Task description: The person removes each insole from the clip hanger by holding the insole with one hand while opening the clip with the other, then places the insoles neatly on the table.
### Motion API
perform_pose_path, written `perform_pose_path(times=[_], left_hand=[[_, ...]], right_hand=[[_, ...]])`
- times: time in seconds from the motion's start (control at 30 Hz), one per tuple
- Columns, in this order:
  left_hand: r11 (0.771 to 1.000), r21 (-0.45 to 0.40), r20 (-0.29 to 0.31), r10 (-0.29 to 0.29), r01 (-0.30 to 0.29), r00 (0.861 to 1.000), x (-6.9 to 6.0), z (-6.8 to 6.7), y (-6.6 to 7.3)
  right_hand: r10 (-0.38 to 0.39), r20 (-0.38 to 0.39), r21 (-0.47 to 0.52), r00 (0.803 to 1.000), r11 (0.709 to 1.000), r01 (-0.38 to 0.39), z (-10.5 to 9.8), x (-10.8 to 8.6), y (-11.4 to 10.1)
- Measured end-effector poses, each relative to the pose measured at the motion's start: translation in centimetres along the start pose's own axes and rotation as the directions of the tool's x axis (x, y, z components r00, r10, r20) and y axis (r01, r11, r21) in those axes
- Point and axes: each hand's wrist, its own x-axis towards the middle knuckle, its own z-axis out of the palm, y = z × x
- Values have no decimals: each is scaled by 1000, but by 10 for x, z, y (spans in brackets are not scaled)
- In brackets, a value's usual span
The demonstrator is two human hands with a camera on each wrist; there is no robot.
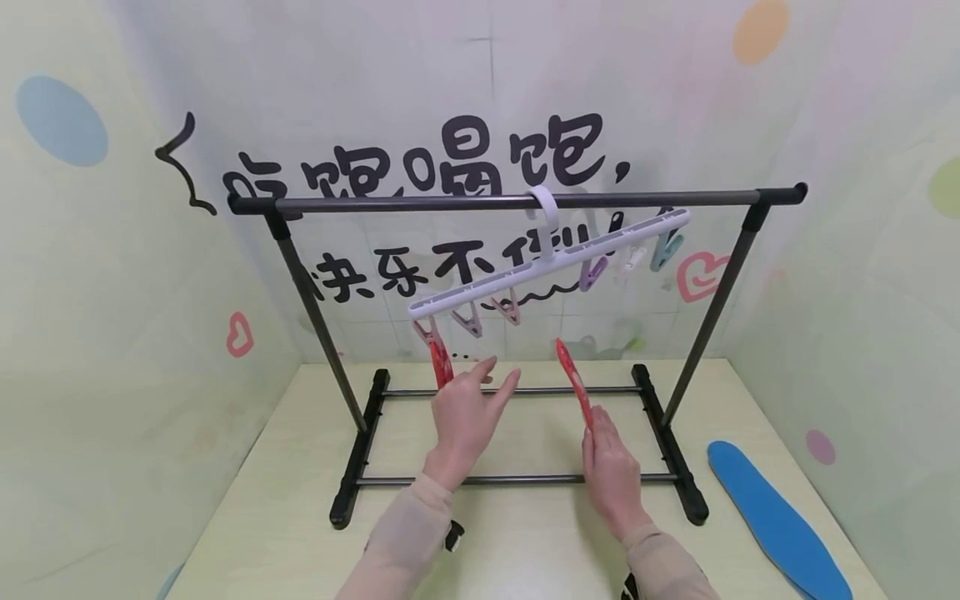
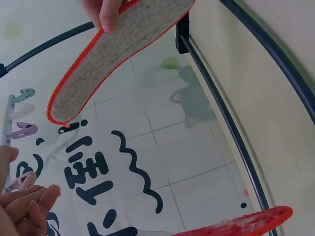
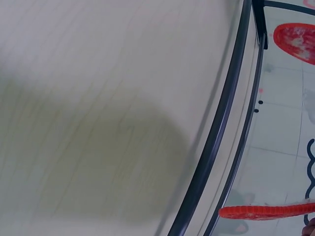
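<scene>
A red insole [image 1: 441,364] hangs from the pink clip [image 1: 425,332] at the low left end of a lavender clip hanger [image 1: 551,265]. My left hand [image 1: 463,417] is just in front of it, thumb and fingers apart, with nothing between them. Whether that hand touches the insole cannot be made out. My right hand [image 1: 611,467] grips a second insole [image 1: 573,379], held upright and edge-on below the hanger's middle. The left wrist view shows this insole's grey felt face [image 2: 118,49] and red edging, pinched by the right hand's fingers [image 2: 109,17].
The hanger hooks over the top bar [image 1: 420,203] of a black rack and tilts up to the right. Purple [image 1: 593,272], white and teal [image 1: 666,250] clips hang on its right half. A blue insole [image 1: 780,521] lies on the table [image 1: 247,533], right of the rack.
</scene>
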Motion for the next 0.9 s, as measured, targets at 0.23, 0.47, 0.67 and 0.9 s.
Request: perform_pose_path(times=[0.23, 0.47, 0.67, 0.9], left_hand=[[999, -35, 74, -21, 24, 997, -9, 7, 4], [999, 3, 119, -32, 32, 992, -13, 11, 7], [999, 9, 178, -43, 42, 983, -15, 15, 10], [999, 13, 185, -38, 37, 982, -16, 17, 11]], right_hand=[[14, -13, -23, 1000, 1000, -15, -15, 2, 15], [18, -47, -59, 999, 998, -20, -28, 2, 30], [48, -50, -79, 998, 995, -52, -46, 2, 38], [79, -52, -116, 996, 990, -84, -68, -2, 48]])
